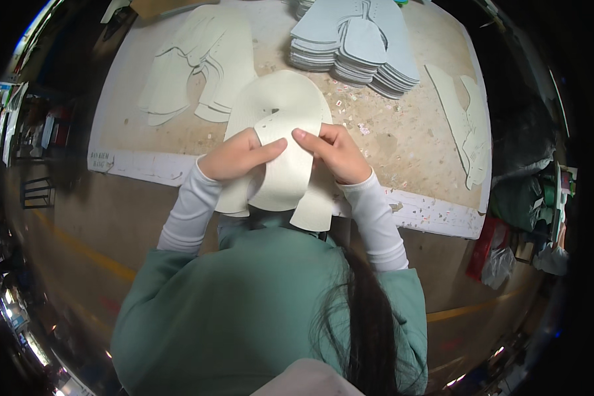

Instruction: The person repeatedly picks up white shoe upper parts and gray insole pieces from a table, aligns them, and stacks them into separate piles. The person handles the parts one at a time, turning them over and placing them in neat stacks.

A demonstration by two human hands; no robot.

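Both hands grip a cream, flexible cut sheet (285, 181), shaped like a shoe-upper piece, at the table's near edge. My left hand (241, 156) is closed on its left side, the thumb lying flat on the surface. On the opposite side, my right hand (338, 153) pinches the sheet with the thumb on top; its other fingers are partly hidden beneath. Under and behind the held piece lies another curved cream piece (285, 82), with legs reaching past the table edge. A small dark opening shows near the top of the held piece.
A tall stack of pale blue-grey cut pieces (356, 49) stands at the back right of the worktable (402, 148). Several cream pieces (208, 39) lie at the back left, and more cream pieces (459, 119) at the far right. Small paper scraps (363, 129) litter the tabletop.
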